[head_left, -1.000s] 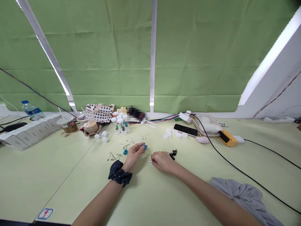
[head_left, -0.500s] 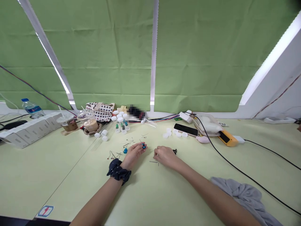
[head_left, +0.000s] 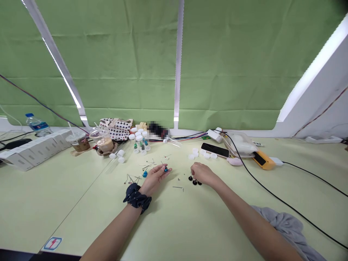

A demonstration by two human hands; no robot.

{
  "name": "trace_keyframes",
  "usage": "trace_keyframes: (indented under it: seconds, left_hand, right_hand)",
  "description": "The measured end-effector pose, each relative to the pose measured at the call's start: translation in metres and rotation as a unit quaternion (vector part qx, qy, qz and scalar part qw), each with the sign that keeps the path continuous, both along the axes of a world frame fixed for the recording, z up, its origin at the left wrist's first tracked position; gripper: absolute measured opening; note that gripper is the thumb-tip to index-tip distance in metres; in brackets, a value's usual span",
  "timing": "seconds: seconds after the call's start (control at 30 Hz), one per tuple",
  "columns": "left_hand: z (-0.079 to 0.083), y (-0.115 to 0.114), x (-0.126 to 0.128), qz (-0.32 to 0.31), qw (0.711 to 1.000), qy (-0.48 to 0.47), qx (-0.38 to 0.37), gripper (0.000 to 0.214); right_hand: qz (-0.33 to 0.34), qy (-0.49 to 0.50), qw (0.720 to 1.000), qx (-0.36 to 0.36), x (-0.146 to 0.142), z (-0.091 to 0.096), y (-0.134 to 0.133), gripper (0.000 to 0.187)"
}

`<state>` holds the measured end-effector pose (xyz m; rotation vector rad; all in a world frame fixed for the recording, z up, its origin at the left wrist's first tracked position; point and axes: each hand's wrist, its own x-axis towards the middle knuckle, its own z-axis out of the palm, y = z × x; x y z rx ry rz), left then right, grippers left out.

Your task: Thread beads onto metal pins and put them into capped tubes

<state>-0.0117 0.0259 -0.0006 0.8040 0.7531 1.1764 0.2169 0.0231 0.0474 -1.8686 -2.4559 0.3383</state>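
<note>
Our left hand (head_left: 155, 176) pinches a small blue round-headed pin (head_left: 165, 169) over the pale green table (head_left: 174, 224). Our right hand (head_left: 201, 173) curls its fingers (head_left: 193, 170) at small black pins (head_left: 194, 181); whether they hold one, we cannot tell. Some clear bottles (head_left: 139, 142) look filled; other pins lie loose.

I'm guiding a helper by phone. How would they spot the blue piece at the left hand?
On the pale green table, find the left hand, its wrist wearing a dark scrunchie. The blue piece is at its fingertips; the other blue piece lies loose on the table left of that hand.
</note>
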Motion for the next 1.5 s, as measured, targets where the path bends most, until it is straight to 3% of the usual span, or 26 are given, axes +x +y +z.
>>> trace_keyframes:
  seconds: [0.27,0.4,0.5,0.6,0.67,0.93,1.2,1.37,1.5]
  left_hand:
    - [-0.001,0.002,-0.002,-0.019,1.0,-0.004,-0.006,0.025]
    - [0.002,0.002,-0.001,-0.034,0.998,-0.034,-0.027,0.02]
    - [0.002,0.003,-0.001,-0.035,0.998,-0.044,-0.035,0.015]
    - [0.001,0.002,0.0,-0.04,0.998,-0.045,-0.033,0.013]
    - [0.0,0.001,0.001,-0.046,0.998,-0.045,-0.026,0.014]
    - [-0.002,-0.003,0.003,-0.062,0.998,-0.021,-0.011,0.017]
    - [-0.003,-0.004,0.004,-0.074,0.997,-0.005,0.006,0.016]
    - [-0.002,-0.003,0.004,-0.077,0.997,0.0,0.013,0.014]
    - [0.0,-0.005,0.005,-0.068,0.997,0.002,0.024,0.015]
  right_hand:
    - [-0.003,0.044,0.999,-0.01,-0.004,-0.014,0.007,0.006]
    - [0.01,0.123,0.992,0.036,-0.005,-0.021,0.009,0.01]
    - [0.034,0.299,0.953,0.027,-0.009,-0.023,0.01,0.01]
    - [0.051,0.463,0.882,-0.07,-0.017,-0.023,0.007,0.011]
    - [0.057,0.518,0.847,-0.102,-0.022,-0.024,0.005,0.015]
    - [0.052,0.583,0.801,-0.126,-0.032,-0.034,0.004,0.033]
    - [0.045,0.564,0.821,-0.07,-0.041,-0.03,-0.005,0.023]
    - [0.1,0.522,0.845,0.061,-0.041,-0.034,-0.003,0.014]
    - [0.087,0.547,0.83,0.064,-0.042,-0.036,-0.004,0.017]
